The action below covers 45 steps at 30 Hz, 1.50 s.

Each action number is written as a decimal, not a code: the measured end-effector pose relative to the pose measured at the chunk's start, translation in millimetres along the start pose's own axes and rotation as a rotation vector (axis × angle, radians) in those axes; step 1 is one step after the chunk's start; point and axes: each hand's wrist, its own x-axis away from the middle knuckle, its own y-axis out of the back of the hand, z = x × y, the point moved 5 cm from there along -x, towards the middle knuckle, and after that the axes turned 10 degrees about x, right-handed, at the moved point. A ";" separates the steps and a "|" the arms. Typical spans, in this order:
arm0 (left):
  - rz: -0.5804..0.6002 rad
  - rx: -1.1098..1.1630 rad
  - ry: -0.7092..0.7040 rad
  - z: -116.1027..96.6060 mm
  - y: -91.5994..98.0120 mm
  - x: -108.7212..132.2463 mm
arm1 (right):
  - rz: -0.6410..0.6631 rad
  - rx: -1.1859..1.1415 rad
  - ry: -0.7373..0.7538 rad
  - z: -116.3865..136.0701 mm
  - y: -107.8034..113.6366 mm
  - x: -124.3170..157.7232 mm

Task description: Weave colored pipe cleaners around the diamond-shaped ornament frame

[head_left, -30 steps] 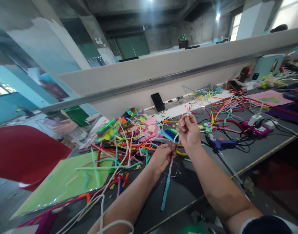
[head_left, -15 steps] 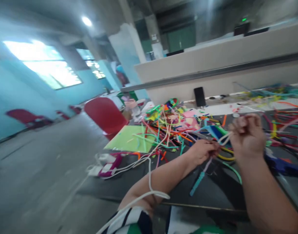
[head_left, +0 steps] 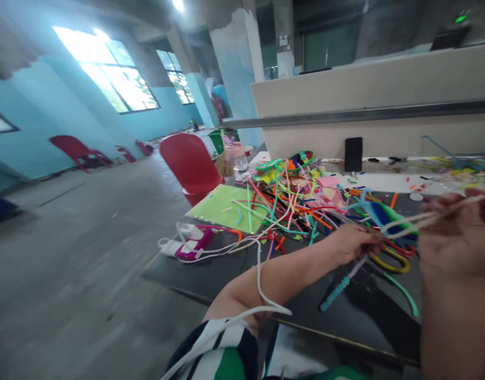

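Note:
My left hand point(head_left: 357, 244) is closed in a pinch over the black tabletop. From under its fingers a lavender pipe cleaner point(head_left: 358, 266) slants down, ending in a coiled teal length point(head_left: 335, 295). Two strands of a cream pipe cleaner point(head_left: 409, 224) stretch between my hands. My right hand point(head_left: 456, 237), at the right edge, has its fingers closed around the far part of that cream pipe cleaner, whose tip pokes out above them. What exactly lies between my left fingertips is partly hidden. A white cable point(head_left: 260, 279) crosses my left forearm.
A tangled heap of colourful pipe cleaners point(head_left: 290, 200) covers the table's middle, beside a light green sheet point(head_left: 222, 208). A magenta-and-white device point(head_left: 193, 245) lies near the left corner. A phone point(head_left: 353, 154) leans against the partition. A red chair point(head_left: 189, 163) stands beyond.
My right hand has moved right, away from my left, and the cream pipe cleaner now spans a longer gap. The view has shifted, so the scene sits farther right.

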 end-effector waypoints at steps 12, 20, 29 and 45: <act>-0.105 0.156 -0.398 -81.4 0.6 16.5 | 0.321 -0.033 -0.446 -62.1 -35.6 21.9; -0.125 0.121 -0.367 -63.7 -6.0 13.6 | 0.362 -0.123 -0.568 -80.4 -39.1 34.4; -0.152 0.128 -0.373 -58.8 3.1 9.5 | 0.345 0.813 0.627 -24.8 -31.5 24.4; -0.109 0.018 -0.290 -42.5 3.1 5.4 | 0.758 1.155 0.690 -48.5 -42.2 12.2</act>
